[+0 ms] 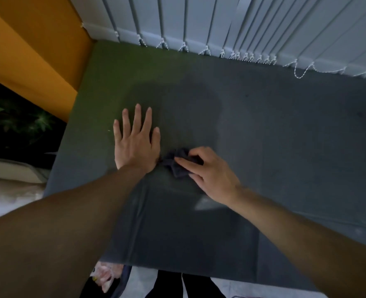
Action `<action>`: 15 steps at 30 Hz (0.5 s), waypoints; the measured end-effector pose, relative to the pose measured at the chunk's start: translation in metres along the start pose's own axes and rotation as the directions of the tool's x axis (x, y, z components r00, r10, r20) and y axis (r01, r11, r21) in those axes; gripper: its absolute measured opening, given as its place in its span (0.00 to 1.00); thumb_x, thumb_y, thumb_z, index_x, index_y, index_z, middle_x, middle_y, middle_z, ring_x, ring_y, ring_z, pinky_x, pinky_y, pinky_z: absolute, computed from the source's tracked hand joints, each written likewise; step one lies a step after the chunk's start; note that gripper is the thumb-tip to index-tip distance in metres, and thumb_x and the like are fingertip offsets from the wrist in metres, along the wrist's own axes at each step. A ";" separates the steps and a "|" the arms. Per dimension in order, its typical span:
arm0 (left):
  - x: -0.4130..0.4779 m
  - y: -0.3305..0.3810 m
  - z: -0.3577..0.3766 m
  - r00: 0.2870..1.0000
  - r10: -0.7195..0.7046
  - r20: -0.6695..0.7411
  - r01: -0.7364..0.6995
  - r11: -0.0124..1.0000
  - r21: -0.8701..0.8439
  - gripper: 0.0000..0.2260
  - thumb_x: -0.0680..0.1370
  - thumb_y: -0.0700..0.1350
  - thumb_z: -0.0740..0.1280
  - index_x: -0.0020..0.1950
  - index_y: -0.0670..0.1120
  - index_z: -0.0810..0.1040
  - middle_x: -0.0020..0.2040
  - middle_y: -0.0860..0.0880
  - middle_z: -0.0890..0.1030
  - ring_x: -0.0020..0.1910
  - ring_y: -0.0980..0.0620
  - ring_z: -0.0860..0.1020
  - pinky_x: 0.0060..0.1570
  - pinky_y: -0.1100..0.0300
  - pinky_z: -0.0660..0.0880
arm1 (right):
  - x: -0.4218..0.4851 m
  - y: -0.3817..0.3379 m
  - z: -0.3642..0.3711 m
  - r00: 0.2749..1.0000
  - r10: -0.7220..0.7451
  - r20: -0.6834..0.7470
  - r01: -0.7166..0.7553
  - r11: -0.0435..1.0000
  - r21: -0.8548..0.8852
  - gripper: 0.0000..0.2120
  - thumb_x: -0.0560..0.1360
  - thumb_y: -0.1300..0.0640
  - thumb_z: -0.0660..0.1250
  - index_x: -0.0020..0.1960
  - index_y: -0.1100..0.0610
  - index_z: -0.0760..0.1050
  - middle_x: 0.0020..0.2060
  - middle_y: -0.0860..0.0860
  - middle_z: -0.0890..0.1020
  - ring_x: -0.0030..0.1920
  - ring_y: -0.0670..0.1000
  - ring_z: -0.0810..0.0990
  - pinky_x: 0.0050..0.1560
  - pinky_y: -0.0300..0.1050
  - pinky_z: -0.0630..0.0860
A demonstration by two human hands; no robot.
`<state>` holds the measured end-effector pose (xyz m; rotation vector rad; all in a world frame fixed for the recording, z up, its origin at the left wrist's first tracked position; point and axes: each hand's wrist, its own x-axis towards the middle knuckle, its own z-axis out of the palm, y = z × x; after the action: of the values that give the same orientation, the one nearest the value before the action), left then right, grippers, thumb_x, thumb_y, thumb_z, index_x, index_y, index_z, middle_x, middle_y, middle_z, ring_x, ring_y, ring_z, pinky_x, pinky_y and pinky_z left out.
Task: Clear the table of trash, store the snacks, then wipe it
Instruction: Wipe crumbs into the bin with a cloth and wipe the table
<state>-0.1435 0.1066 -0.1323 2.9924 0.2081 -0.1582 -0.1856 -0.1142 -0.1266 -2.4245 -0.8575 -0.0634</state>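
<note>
Head view — left hand point(136, 143) flat on table point(285, 130), fingers straight, right hand point(208, 173) fingers pinching crumpled dark cloth point(176, 163).

We see a dark grey surface point(274, 130). A small dark cloth point(177, 164) lies crumpled on it under the curled fingers of our right grip point(208, 171). Just left of that, almost touching the cloth, our left grip point(137, 143) rests flat, fingers straight.

Matt, smooth dark table point(263, 125); soft crumpled dark cloth point(177, 162); smooth white slatted blinds point(242, 22).
</note>
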 end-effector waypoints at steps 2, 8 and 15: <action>0.001 0.001 0.000 1.000 0.000 -0.012 0.000 1.000 0.002 0.27 0.83 0.57 0.44 0.82 0.53 0.49 0.82 0.49 0.49 0.80 0.42 0.46 0.77 0.42 0.44 | 0.020 0.021 -0.006 1.000 -0.012 0.004 0.012 1.000 -0.015 0.19 0.76 0.56 0.61 0.65 0.51 0.79 0.51 0.58 0.77 0.47 0.58 0.77 0.45 0.48 0.77; 0.002 0.002 0.000 1.000 -0.001 -0.009 0.001 1.000 0.012 0.27 0.83 0.58 0.46 0.82 0.53 0.49 0.82 0.49 0.49 0.81 0.43 0.45 0.77 0.41 0.44 | 0.108 0.080 -0.017 0.911 0.329 -0.250 -0.354 0.933 -0.060 0.18 0.78 0.58 0.64 0.67 0.54 0.78 0.51 0.59 0.74 0.51 0.60 0.75 0.49 0.53 0.75; 0.003 0.002 0.000 1.000 -0.001 -0.013 0.002 0.999 0.045 0.28 0.82 0.58 0.46 0.82 0.53 0.51 0.82 0.49 0.51 0.81 0.43 0.47 0.77 0.41 0.46 | 0.103 0.077 -0.015 0.996 0.026 -0.085 -0.031 0.998 -0.059 0.18 0.78 0.56 0.61 0.64 0.54 0.81 0.51 0.60 0.77 0.49 0.61 0.76 0.50 0.51 0.75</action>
<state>-0.1406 0.1051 -0.1327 3.0391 0.2113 -0.1452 -0.0562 -0.1124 -0.1291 -2.4706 -0.7930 -0.1818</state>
